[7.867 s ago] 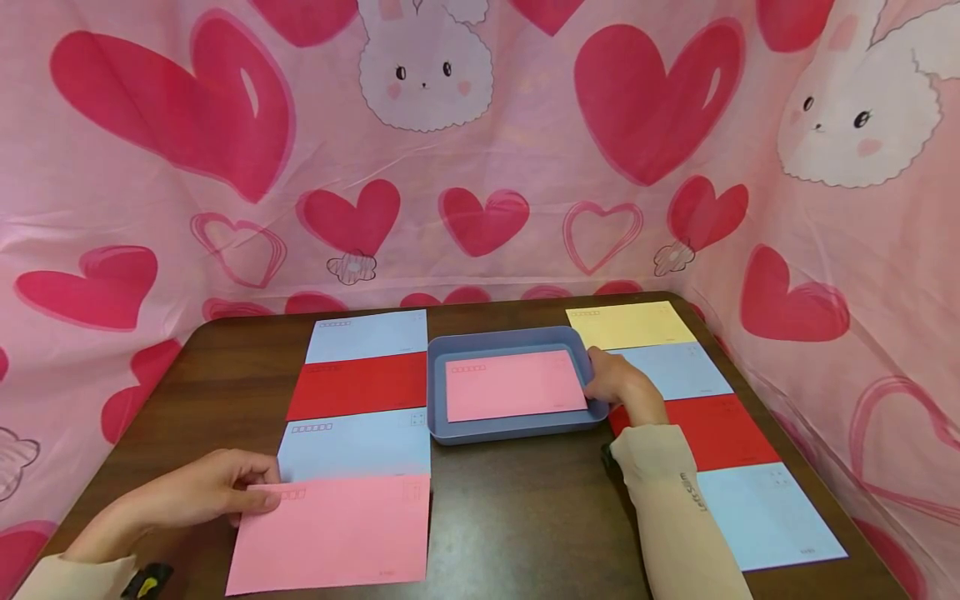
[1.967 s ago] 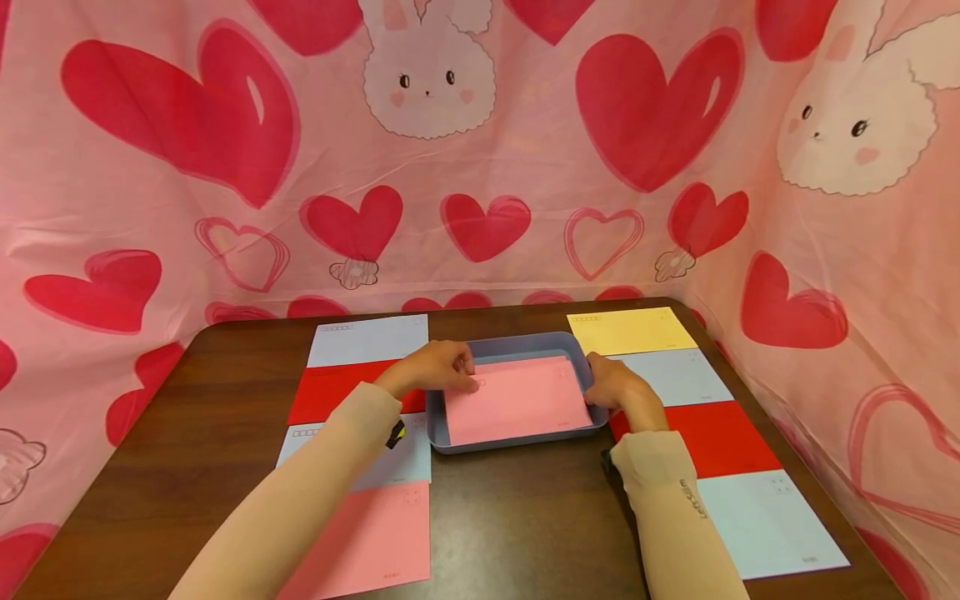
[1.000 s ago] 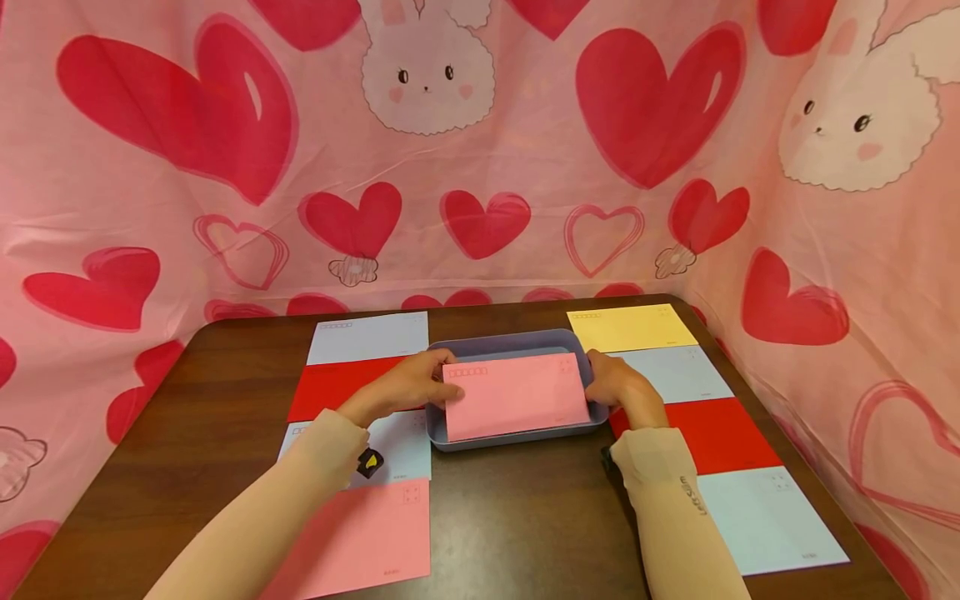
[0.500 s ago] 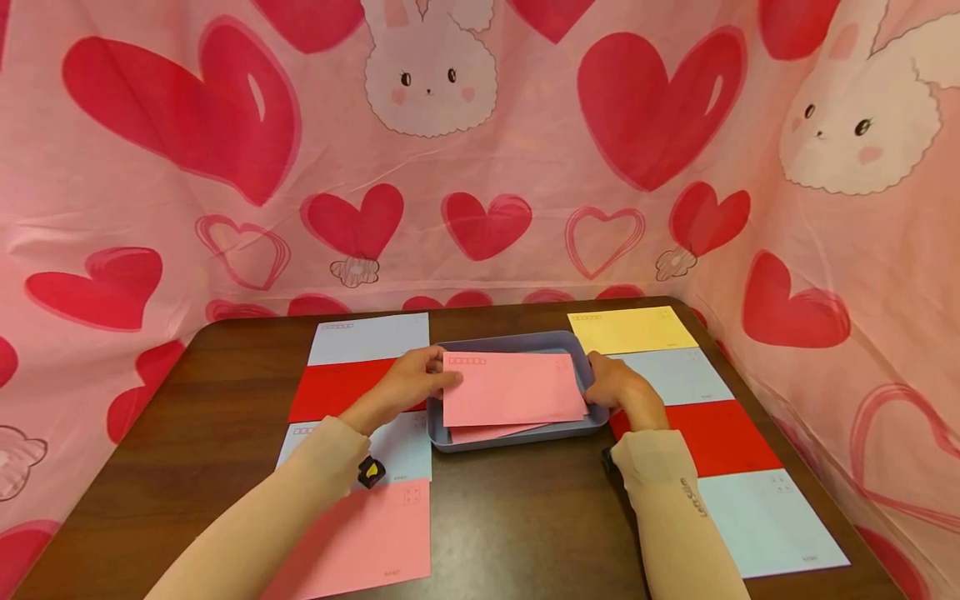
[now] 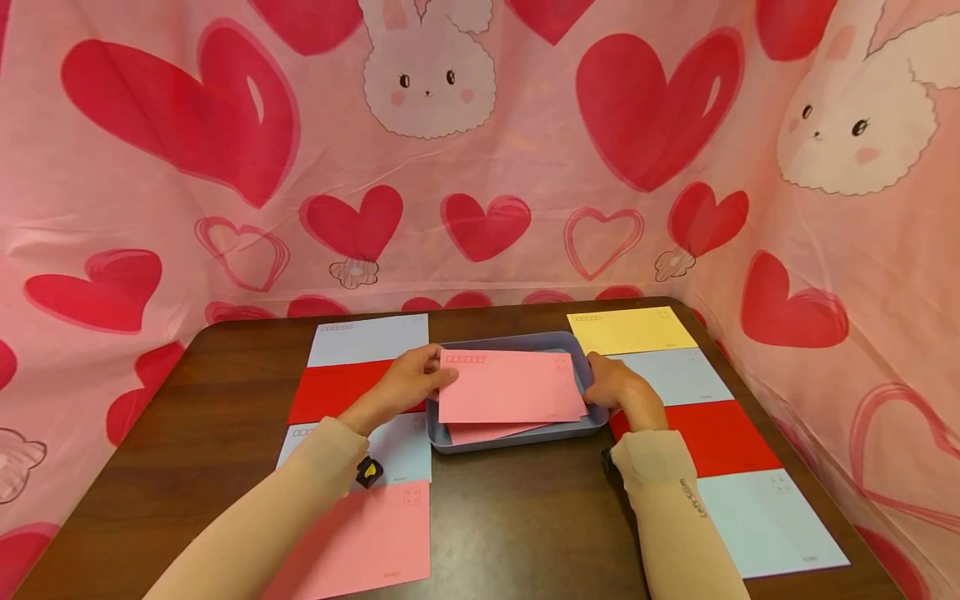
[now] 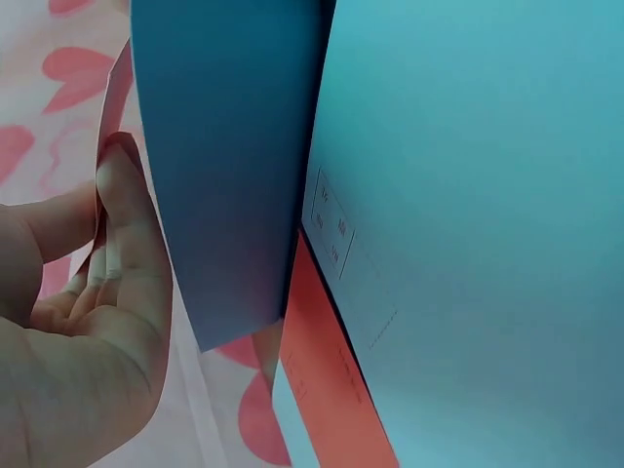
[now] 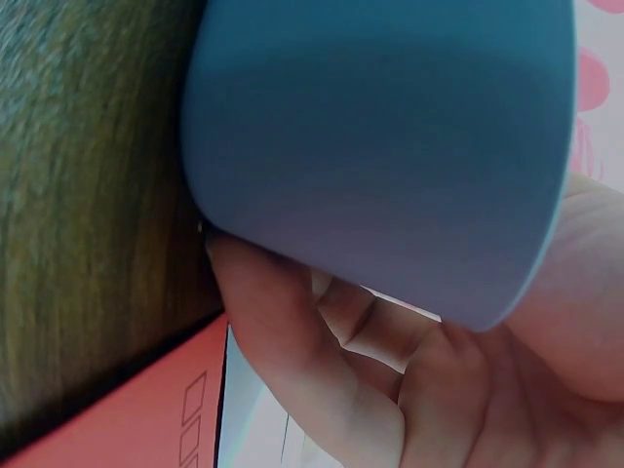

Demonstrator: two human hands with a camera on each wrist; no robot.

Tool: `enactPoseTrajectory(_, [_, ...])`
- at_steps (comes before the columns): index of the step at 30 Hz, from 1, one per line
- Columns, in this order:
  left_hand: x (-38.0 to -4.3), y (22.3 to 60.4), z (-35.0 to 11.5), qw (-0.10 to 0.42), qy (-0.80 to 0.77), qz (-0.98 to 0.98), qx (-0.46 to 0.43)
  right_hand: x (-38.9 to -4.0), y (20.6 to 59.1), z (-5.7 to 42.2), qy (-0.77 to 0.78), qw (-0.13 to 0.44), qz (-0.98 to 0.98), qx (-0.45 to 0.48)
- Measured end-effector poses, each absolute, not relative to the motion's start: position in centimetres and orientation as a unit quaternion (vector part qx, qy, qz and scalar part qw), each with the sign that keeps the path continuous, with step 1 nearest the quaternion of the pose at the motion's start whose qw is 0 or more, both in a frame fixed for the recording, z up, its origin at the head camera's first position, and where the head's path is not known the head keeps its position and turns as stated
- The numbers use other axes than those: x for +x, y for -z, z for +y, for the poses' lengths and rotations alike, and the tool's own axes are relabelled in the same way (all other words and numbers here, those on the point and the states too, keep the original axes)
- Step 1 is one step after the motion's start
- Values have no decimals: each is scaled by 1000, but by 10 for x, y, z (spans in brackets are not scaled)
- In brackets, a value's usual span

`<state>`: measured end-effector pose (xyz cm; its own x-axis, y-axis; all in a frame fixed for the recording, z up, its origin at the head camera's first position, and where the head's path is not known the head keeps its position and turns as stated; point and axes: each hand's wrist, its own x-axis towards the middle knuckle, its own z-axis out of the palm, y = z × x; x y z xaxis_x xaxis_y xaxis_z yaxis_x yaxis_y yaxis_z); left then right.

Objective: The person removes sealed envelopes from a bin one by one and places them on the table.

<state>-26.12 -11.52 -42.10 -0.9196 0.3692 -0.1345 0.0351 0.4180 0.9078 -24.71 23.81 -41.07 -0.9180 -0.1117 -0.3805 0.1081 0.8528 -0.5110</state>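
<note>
In the head view my left hand pinches the left edge of a pink envelope, thumb on its front face. The envelope is tilted up at the mouth of a blue-grey tray, and more pink paper shows beneath its lower edge. My right hand grips the tray's right wall. From the right wrist view, the fingers reach under the tray's end while the thumb lies by the rim. The left wrist view has the thumb and fingers of the left hand around the envelope's edge, beside the tray wall.
Left of the tray lie envelopes in a column: pale blue, red, another pale blue, then pink, partly under my left sleeve. On the right are yellow, pale blue, red and light blue ones.
My left hand went from the front-left pink envelope to the tray, took hold of a pink envelope there and raised it, lately shifting slightly left. My right hand stays on the tray.
</note>
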Motion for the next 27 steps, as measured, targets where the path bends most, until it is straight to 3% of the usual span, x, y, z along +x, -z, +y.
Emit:
enactPoseTrajectory(15, [-275, 408, -151, 115, -484, 857, 132, -248, 412, 238, 269, 196, 943, -2])
enactPoseTrajectory(27, [-290, 388, -213, 118, -489, 857, 116, -248, 412, 238, 267, 200, 943, 0])
